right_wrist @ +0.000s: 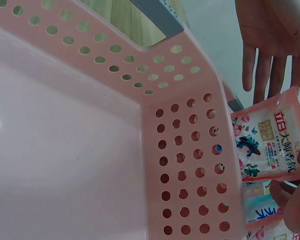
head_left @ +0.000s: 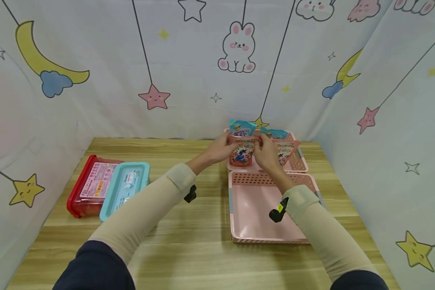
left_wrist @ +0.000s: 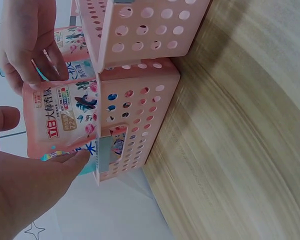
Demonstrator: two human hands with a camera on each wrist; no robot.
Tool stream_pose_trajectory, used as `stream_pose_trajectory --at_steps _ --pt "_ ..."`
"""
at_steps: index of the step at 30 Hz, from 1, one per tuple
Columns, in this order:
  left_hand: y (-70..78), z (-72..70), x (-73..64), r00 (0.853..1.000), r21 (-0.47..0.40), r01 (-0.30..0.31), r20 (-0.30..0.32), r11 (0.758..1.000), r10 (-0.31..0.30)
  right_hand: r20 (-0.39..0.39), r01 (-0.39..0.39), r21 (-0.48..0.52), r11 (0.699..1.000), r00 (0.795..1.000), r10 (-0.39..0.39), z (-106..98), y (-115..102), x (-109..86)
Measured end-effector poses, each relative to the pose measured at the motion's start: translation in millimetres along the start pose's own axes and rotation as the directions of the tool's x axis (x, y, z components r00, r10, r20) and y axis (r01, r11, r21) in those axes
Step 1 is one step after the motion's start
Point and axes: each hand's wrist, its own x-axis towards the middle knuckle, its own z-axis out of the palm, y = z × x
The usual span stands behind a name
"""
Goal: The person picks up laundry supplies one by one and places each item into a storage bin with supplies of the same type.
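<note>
Pink pouch (head_left: pixel 242 152) is getting lifted out of the far basket (head_left: pixel 300 162) at the desk's far right edge, both my left hand (head_left: pixel 220 149) and right hand (head_left: pixel 266 153) pinching it; near basket (head_left: pixel 250 209) looking bare, other pouches left, so barely started.

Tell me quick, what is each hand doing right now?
Left hand: grips one side of the pink pouch, above the far basket.
Right hand: pinches the pouch's other side.

The pink pouch (left_wrist: pixel 65 117) reads "立白 大师香氛", with "72" on a small gold patch. Other print is too small to read.
</note>
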Motion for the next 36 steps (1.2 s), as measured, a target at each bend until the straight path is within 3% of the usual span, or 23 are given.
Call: stream_pose_trajectory --at_steps 10,19,24,32,36 --pt "7.8 -7.5 -3.0 1.0 0.121 -0.023 0.01 0.992 0.022 0.016 0.077 -0.019 0.997 0.997 -0.077 -6 -13 -1.4" --pt "18.0 -21.6 -3.8 0.995 0.173 -0.1 0.009 0.98 0.1 0.058 0.143 0.025 0.989 0.988 -0.144 -21 -30 3.4" --pt "25.4 -34.7 -8.3 0.991 0.26 -0.132 0.04 0.956 0.126 0.107 0.17 0.04 0.985 0.979 -0.173 -28 -37 4.1" --pt "32.4 -59.5 -20.5 0.99 0.429 -0.132 0.111 0.893 0.093 0.147 0.211 -0.01 0.977 0.967 -0.207 -35 -51 0.3" --pt "32.8 -73.0 -27.6 0.991 0.46 -0.118 0.106 0.88 0.078 0.161 0.228 -0.012 0.974 0.961 -0.223 -34 -60 -3.1"
